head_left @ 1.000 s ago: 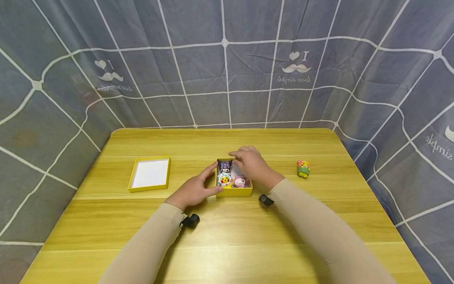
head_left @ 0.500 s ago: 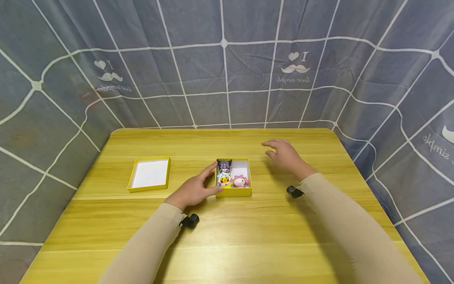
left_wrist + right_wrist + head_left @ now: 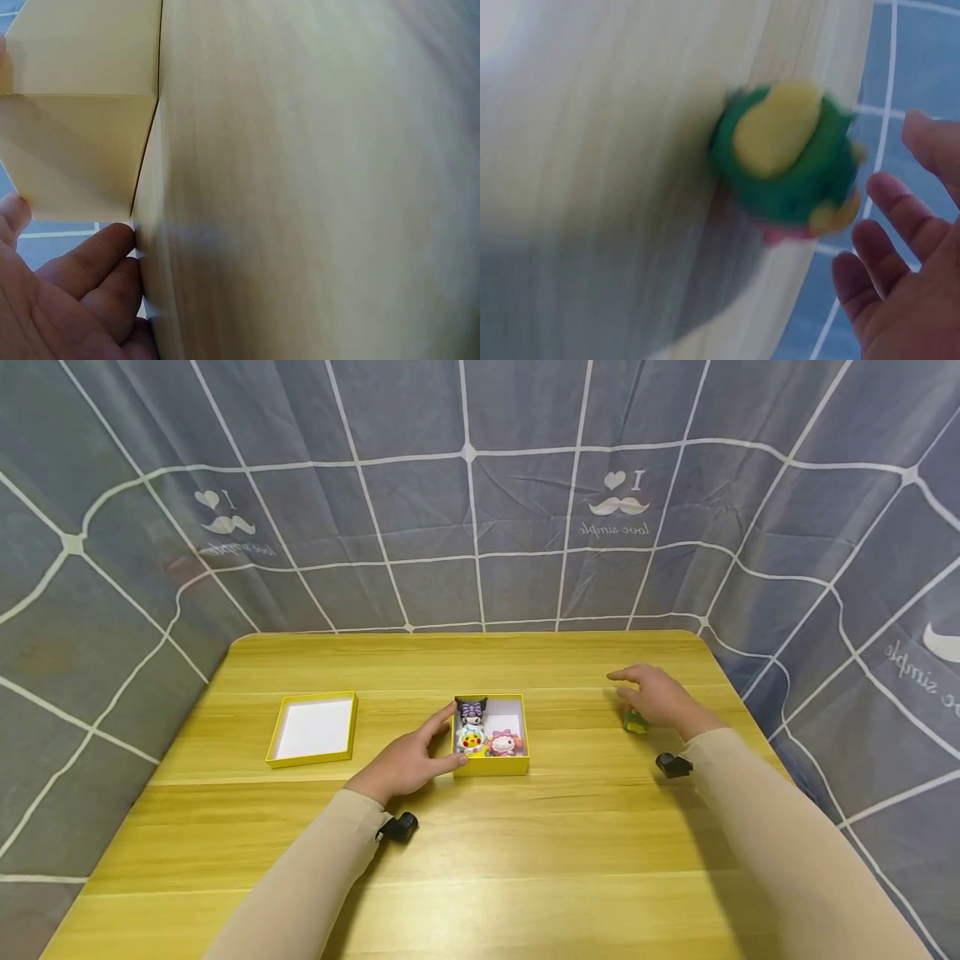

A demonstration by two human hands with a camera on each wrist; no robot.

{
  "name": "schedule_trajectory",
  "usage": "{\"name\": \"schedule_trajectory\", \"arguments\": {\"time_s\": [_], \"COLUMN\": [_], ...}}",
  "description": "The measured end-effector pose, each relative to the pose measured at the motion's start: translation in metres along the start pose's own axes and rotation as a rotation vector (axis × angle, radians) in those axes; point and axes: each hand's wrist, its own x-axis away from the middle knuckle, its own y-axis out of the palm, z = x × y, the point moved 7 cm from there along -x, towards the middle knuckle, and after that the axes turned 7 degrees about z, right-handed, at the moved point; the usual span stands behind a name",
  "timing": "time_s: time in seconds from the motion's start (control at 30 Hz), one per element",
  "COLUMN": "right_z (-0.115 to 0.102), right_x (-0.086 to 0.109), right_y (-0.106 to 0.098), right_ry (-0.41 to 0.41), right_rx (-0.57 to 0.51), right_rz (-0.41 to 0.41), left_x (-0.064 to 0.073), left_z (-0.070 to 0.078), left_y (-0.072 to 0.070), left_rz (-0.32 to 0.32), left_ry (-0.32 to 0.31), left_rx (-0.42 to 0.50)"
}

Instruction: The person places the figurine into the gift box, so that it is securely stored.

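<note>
My left hand (image 3: 407, 766) rests against the left side of a yellow box (image 3: 491, 766), thumb near its front corner and forefinger near the back one. Three small figurines sit inside: a purple-and-black one (image 3: 472, 712), a yellow-faced one in white (image 3: 472, 740) and a pink one (image 3: 505, 742). At the right, my right hand (image 3: 663, 700) hovers over a green-and-yellow figurine (image 3: 635, 721), partly covering it in the head view. Blurred in the right wrist view, that figurine (image 3: 791, 157) stands apart from the spread fingers. Box walls (image 3: 71, 157) and left fingertips appear in the left wrist view.
A shallow yellow box lid (image 3: 313, 727) with a white inside lies at the left of the wooden table (image 3: 495, 860). A grey curtain (image 3: 420, 510) with white lines surrounds the table at the back and sides.
My right hand has moved away from the box, rightward over the table, to the green-and-yellow figurine. My left hand has stayed at the box.
</note>
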Motion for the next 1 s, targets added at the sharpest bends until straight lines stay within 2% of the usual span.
{"name": "schedule_trajectory", "arguments": {"time_s": [0.37, 0.7, 0.83, 1.0], "right_z": [0.023, 0.038, 0.043, 0.05], "right_x": [0.015, 0.02, 0.021, 0.023], "right_y": [-0.002, -0.002, 0.0, 0.007], "right_ry": [0.009, 0.032, 0.058, 0.094], "right_rx": [-0.004, -0.006, -0.049, -0.16], "right_rz": [-0.07, -0.082, -0.089, -0.112], "left_x": [0.001, 0.001, 0.002, 0.003], "left_z": [0.002, 0.003, 0.003, 0.003], "left_y": [-0.001, -0.001, -0.001, -0.001], "left_rz": [0.005, 0.014, 0.014, 0.011], "left_ry": [-0.002, 0.003, 0.003, -0.009], "left_rx": [0.007, 0.002, 0.003, 0.005]}}
